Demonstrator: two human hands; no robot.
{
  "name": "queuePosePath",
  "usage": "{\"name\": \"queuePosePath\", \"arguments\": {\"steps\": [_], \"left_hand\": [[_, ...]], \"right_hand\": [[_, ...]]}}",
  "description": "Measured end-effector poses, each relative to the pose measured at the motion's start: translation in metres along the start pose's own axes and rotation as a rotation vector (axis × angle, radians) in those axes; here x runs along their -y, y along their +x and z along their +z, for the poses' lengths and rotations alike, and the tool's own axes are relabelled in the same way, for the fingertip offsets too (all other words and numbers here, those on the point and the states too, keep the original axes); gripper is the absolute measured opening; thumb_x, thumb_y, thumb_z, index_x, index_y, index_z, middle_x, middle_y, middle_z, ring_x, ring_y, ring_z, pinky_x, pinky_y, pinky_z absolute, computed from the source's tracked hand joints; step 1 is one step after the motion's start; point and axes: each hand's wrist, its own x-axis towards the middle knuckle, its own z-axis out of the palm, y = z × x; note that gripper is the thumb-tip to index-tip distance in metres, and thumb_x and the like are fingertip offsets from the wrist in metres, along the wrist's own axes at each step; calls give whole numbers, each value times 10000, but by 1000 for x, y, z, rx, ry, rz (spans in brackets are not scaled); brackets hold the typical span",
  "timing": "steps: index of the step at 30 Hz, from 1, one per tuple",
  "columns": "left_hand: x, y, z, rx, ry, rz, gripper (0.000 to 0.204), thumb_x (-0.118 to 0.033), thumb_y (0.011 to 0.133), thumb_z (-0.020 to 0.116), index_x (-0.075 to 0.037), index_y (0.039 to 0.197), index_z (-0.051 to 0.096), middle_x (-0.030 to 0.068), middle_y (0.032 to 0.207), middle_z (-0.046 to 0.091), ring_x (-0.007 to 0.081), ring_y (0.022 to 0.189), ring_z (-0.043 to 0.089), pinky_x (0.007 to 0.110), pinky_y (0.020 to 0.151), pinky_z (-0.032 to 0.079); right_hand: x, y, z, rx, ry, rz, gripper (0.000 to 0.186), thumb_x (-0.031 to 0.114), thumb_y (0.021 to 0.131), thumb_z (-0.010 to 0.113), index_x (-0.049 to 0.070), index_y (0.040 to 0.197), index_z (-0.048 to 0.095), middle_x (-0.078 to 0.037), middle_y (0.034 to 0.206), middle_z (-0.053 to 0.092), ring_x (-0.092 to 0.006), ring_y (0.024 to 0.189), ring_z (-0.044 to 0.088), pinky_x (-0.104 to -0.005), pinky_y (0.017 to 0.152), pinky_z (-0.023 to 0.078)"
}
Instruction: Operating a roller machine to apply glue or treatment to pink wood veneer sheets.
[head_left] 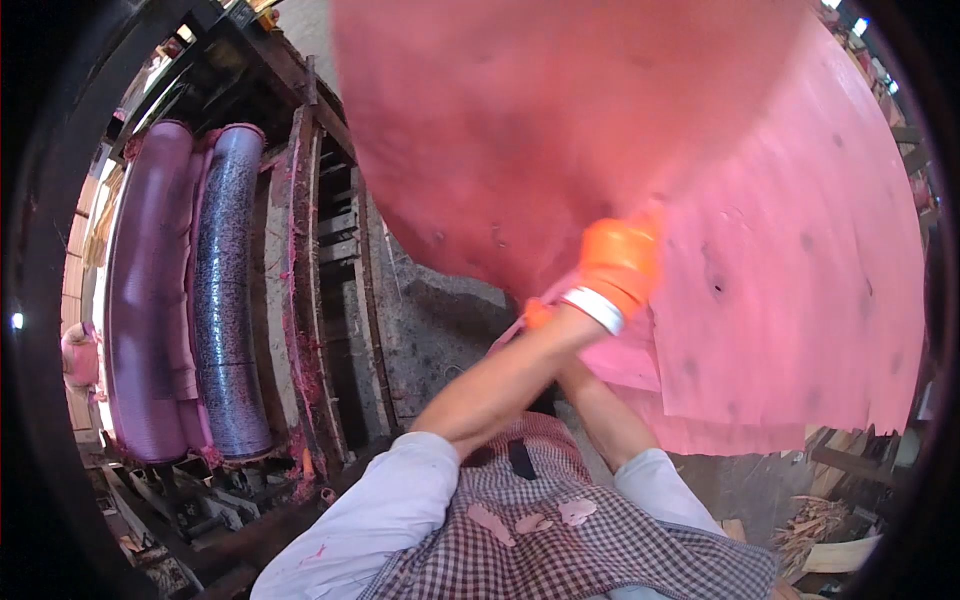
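Note:
My left hand (615, 262), in an orange glove with a pale cuff, reaches across my body to the edge of a raised, blurred pink wood sheet (540, 120); its fingers are too smeared to make out. Beneath that forearm, my right hand (538, 314), also gloved orange, is mostly hidden at the sheet's lower edge. To the right lie overlapping pink veneer sheets (790, 280) with dark knots and ragged lower edges.
At left, a machine has two long pink-stained rollers (228, 290) beside a crusted metal frame (300, 250). A grey concrete floor (440, 330) shows below the raised sheet. Wood scraps (805, 525) lie at lower right.

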Motion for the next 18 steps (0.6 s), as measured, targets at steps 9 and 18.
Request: {"name": "queuePosePath", "arguments": {"steps": [9,18], "left_hand": [[-44,-77,68,831,-1157,-251,729,-382,970,592,-122,1560,253,233,1439,492,249,1149,617,358,951,515],[81,-153,-107,-72,-621,-731,579,-244,1017,568,-82,1523,339,97,1342,591,141,1143,605,225,797,469]], "right_hand": [[131,-260,-108,-479,-301,-305,581,478,959,593,168,1418,419,-57,1201,617,-233,1053,639,-371,842,537],[295,-205,71,-987,-2659,-953,678,422,855,709,104,1399,458,-145,1398,499,-275,1359,409,-442,1162,287]]}}
